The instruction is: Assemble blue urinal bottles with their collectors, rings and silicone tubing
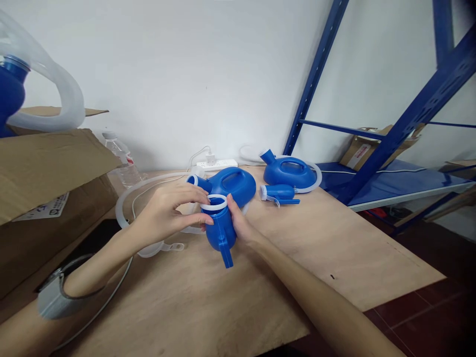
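A small blue cup (pixel 220 230) with a handle is held upright above the table, its mouth up. My right hand (pixel 240 220) is wrapped round its right side. My left hand (pixel 176 208) pinches a white ring (pixel 214 206) at the cup's mouth, thumb in front and fingers behind. Just behind the cup lies a large blue bottle (pixel 241 184) with a handle and a neck to the left. A white cap with a tab (pixel 150 249) lies on the table below my left wrist.
On the wooden table (pixel 267 277) at the right sit another blue bottle (pixel 288 173) and a small blue cup (pixel 280 192) with a hose. A cardboard box (pixel 55 173), plastic bottle (pixel 124 161) and cable are left. Behind is a power strip (pixel 219 165); blue shelving (pixel 401 106) stands right.
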